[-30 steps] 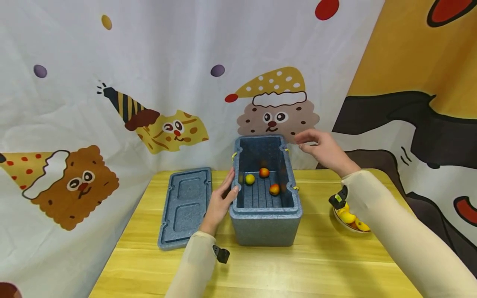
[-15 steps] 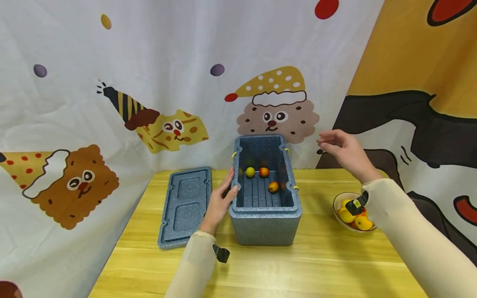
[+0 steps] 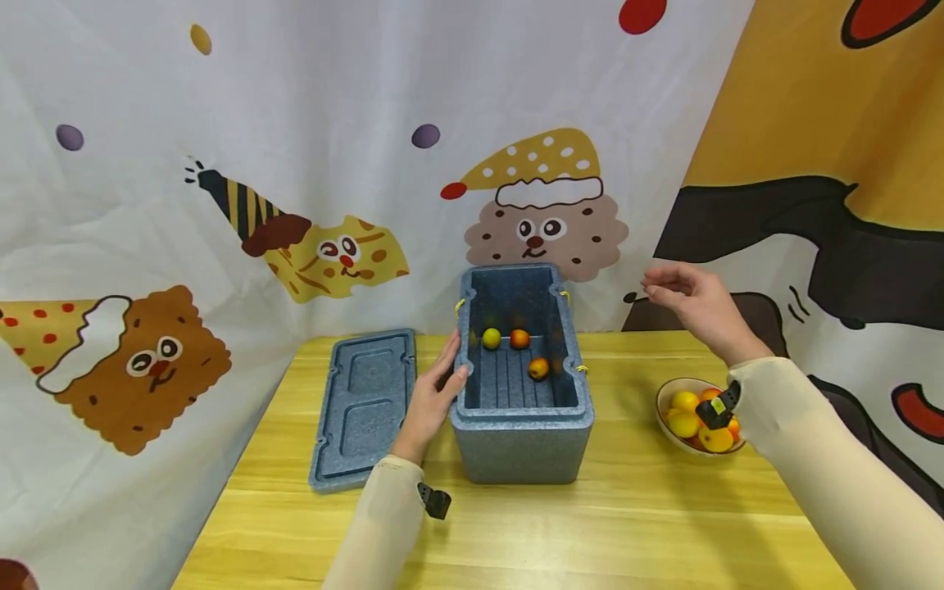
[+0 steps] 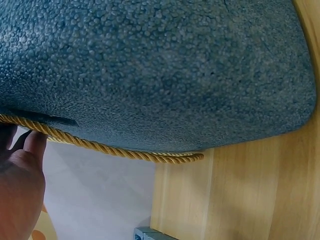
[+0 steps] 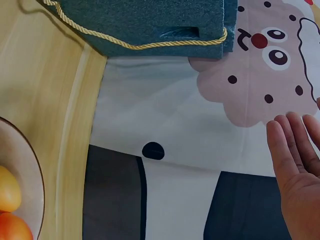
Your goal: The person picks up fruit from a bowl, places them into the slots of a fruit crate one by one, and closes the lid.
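Note:
A blue-grey foam cooler box (image 3: 521, 453) stands lidless on the table. Inside it lie a yellow-green fruit (image 3: 491, 338), a red-orange fruit (image 3: 519, 338) and an orange fruit with a dark spot (image 3: 538, 368). My left hand (image 3: 429, 410) rests against the box's left wall, thumb at the rim and fingers fairly straight along the outside. In the left wrist view its fingers are beside a yellow rope (image 4: 107, 148). My right hand (image 3: 696, 307) hovers with nothing in it, fingers loosely extended, to the right of the box and beyond a bowl (image 3: 673, 442) of fruit.
The box's lid (image 3: 366, 410) lies on the wooden table (image 3: 509, 533) left of the box. Yellow and orange-red fruit, such as a yellow one (image 3: 715, 440), fill the bowl at the right. A printed cloth (image 3: 354, 98) hangs close behind the table.
My right hand has moved right, away from over the box's right edge, uncovering more of the bowl. The yellow-green fruit has rolled toward the back of the box. My left hand has stayed put.

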`<state>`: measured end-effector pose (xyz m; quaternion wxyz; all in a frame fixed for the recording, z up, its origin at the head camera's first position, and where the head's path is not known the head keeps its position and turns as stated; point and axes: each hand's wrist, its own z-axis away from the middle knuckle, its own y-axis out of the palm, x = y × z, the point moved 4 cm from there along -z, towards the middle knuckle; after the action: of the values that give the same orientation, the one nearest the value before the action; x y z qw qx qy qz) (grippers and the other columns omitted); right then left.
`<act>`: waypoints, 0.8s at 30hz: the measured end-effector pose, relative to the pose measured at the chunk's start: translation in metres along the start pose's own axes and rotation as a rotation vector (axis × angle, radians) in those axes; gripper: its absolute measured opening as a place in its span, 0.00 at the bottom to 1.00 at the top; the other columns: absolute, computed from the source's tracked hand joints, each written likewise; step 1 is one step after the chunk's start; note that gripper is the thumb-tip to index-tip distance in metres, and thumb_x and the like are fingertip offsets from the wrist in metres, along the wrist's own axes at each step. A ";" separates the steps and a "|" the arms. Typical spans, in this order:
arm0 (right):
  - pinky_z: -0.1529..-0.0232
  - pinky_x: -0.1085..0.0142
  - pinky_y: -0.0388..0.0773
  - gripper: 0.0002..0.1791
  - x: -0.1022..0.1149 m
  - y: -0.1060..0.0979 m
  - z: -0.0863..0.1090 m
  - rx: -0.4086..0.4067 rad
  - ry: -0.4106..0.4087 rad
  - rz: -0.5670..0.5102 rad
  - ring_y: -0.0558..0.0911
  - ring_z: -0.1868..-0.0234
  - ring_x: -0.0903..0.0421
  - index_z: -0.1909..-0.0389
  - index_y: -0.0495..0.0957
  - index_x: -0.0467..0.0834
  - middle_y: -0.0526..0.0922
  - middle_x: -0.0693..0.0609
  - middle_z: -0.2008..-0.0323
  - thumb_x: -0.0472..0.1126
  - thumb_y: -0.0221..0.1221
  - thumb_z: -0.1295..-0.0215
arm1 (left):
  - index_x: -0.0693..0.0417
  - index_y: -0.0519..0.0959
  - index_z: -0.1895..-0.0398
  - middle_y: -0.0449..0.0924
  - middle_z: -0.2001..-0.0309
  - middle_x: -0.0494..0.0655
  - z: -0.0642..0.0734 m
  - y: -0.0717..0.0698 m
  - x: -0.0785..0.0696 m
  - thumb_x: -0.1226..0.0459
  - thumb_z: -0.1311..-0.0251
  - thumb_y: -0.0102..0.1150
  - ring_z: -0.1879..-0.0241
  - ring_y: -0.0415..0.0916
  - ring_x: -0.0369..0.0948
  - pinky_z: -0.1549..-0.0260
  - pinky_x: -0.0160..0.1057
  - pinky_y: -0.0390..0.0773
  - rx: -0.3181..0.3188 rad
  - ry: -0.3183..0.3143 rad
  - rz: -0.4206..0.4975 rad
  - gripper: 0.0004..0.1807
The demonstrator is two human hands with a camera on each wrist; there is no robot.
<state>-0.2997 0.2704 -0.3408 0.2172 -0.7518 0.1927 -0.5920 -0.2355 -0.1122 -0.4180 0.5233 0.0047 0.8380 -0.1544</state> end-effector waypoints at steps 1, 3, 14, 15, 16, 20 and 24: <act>0.56 0.78 0.71 0.23 -0.001 -0.001 0.001 -0.002 0.000 0.004 0.77 0.52 0.62 0.41 0.74 0.37 0.77 0.39 0.44 0.48 0.56 0.27 | 0.72 0.57 0.28 0.51 0.26 0.62 0.000 0.000 0.000 0.71 0.28 0.48 0.27 0.48 0.52 0.33 0.41 0.54 0.002 0.001 0.002 0.28; 0.57 0.78 0.71 0.23 -0.005 -0.002 0.003 -0.007 0.006 0.006 0.77 0.53 0.63 0.41 0.75 0.38 0.78 0.40 0.45 0.49 0.56 0.27 | 0.71 0.57 0.28 0.50 0.26 0.61 0.000 0.001 0.000 0.70 0.28 0.48 0.27 0.48 0.51 0.33 0.40 0.54 0.003 -0.005 0.008 0.28; 0.57 0.78 0.70 0.27 -0.045 -0.019 0.028 -0.019 0.096 0.077 0.76 0.52 0.62 0.39 0.73 0.40 0.77 0.42 0.44 0.56 0.52 0.27 | 0.69 0.56 0.27 0.50 0.25 0.59 0.000 0.002 0.002 0.68 0.27 0.48 0.26 0.47 0.49 0.33 0.39 0.54 0.016 -0.024 0.008 0.29; 0.56 0.77 0.69 0.27 -0.050 -0.021 0.031 -0.023 0.104 0.087 0.76 0.52 0.64 0.40 0.73 0.40 0.77 0.43 0.44 0.56 0.52 0.27 | 0.68 0.56 0.27 0.50 0.25 0.59 0.000 0.002 0.003 0.68 0.27 0.48 0.26 0.47 0.49 0.33 0.39 0.55 0.014 -0.024 0.008 0.29; 0.56 0.77 0.69 0.27 -0.054 -0.023 0.034 -0.027 0.109 0.095 0.76 0.53 0.64 0.40 0.74 0.40 0.77 0.43 0.44 0.57 0.52 0.27 | 0.68 0.56 0.27 0.50 0.25 0.58 0.000 0.001 0.003 0.68 0.27 0.48 0.26 0.48 0.49 0.33 0.39 0.55 0.011 -0.026 0.006 0.29; 0.55 0.74 0.69 0.27 -0.070 -0.028 0.045 -0.036 0.124 0.119 0.74 0.53 0.65 0.40 0.73 0.40 0.77 0.42 0.44 0.56 0.51 0.26 | 0.69 0.57 0.27 0.51 0.25 0.58 0.001 0.000 0.004 0.69 0.27 0.48 0.27 0.48 0.49 0.33 0.39 0.55 -0.008 -0.019 0.008 0.28; 0.56 0.68 0.71 0.26 -0.083 -0.032 0.057 -0.037 0.142 0.139 0.74 0.55 0.65 0.39 0.72 0.37 0.76 0.39 0.44 0.54 0.50 0.25 | 0.71 0.57 0.28 0.51 0.26 0.60 0.001 0.000 0.002 0.70 0.28 0.48 0.27 0.49 0.51 0.34 0.38 0.56 -0.009 -0.003 0.012 0.28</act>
<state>-0.2623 0.3481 -0.4020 0.2296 -0.6966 0.2704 -0.6236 -0.2360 -0.1126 -0.4205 0.5254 0.0072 0.8380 -0.1473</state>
